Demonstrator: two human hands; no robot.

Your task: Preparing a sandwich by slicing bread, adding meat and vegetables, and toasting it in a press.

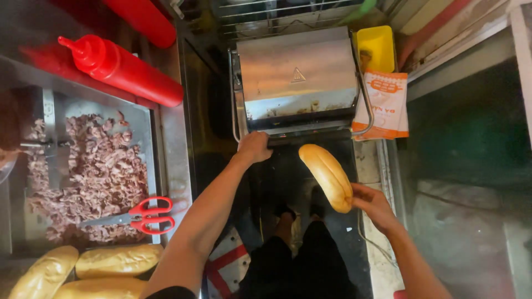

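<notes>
Looking down from head height, the view showed a person standing at a steel sandwich press (296,83) whose lid lay shut. The left hand (254,147) rested at the front edge of the press, fingers curled over the dark handle bar (310,137) — closed on it, as far as the angle showed, though the fingertips themselves were hidden. The right hand (372,204) held a long bread roll (328,176) by its near end, fingers wrapped under it and thumb on top, so that the roll pointed up and to the left, in the air just in front of the press and well apart from its plates.

Judged from this arrangement, the work stood at an early stage: the roll was in hand and brought to the press, the lid was not yet raised, and nothing showed between the plates. Opening the lid and laying the roll inside appeared to be what remained.

At the left, a steel tray (152,119) held shredded cooked meat (100,171), with red-handled scissors (145,216) lying on its near edge. Three more rolls (119,260) lay at the near left corner, and a red squeeze bottle (119,67) lay tilted at the far left. Just right of the press stood a yellow container (377,47) and a white-and-orange paper bag (383,105).
</notes>
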